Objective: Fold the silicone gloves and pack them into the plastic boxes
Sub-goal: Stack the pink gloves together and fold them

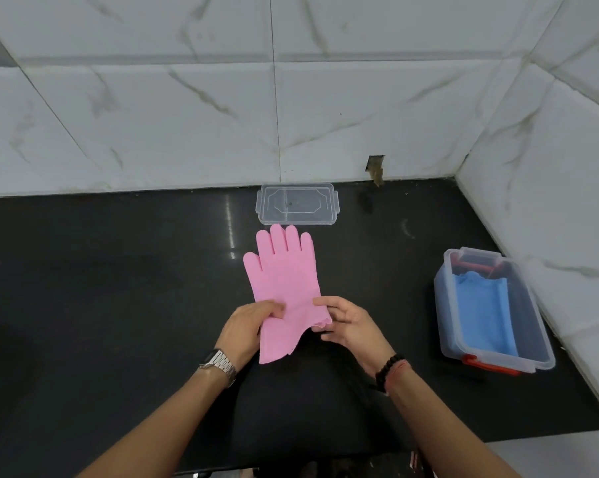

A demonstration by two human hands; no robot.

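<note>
Lying flat on the dark worktop (119, 270), the pink glove (284, 284) has its cuff pinched by the left hand (246, 326) and right hand (351, 327), fingers clamped on both edges.

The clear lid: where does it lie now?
In the head view, the clear lid lies flat on the black counter, by the back wall, just beyond the pink glove's fingertips.

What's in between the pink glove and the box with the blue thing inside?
Nothing. In the head view, only bare black counter lies between the pink glove and the clear box holding the blue glove.
</note>
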